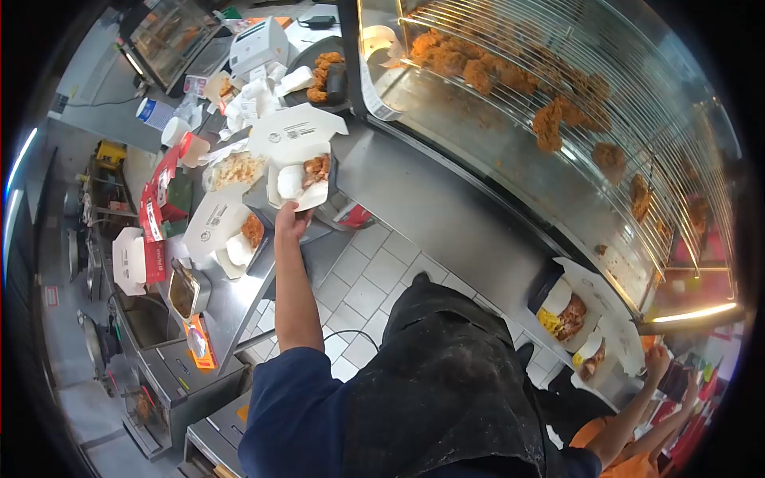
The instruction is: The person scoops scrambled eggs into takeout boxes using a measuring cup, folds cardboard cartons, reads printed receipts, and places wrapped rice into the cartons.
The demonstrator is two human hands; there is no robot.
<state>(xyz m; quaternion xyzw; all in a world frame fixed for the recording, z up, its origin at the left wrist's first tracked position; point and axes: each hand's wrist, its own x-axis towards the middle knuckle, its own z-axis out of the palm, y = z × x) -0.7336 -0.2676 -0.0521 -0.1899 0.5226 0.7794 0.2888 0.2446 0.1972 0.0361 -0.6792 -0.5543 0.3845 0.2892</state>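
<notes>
My left hand (pixel 292 218) grips the near edge of an open white meal box (pixel 311 201), thumb inside its rim. The box holds a white mound of rice (pixel 292 180) and a piece of fried chicken (pixel 317 170), its printed lid (pixel 296 127) folded back. Far to the right, my right hand (pixel 657 361) is closed beside the lid of another open box; what is in its fingers is too small to make out. That counter carries a box with rice, something yellow and chicken (pixel 570 317), and a second box with chicken (pixel 591 360).
Another rice-and-chicken box (pixel 239 247) stands on the left steel counter, near a metal pan (pixel 190 291) and a red box (pixel 139 261). A glass warming cabinet (pixel 494 159) holds fried chicken on racks. A person in an orange shirt (pixel 629 446) stands at right.
</notes>
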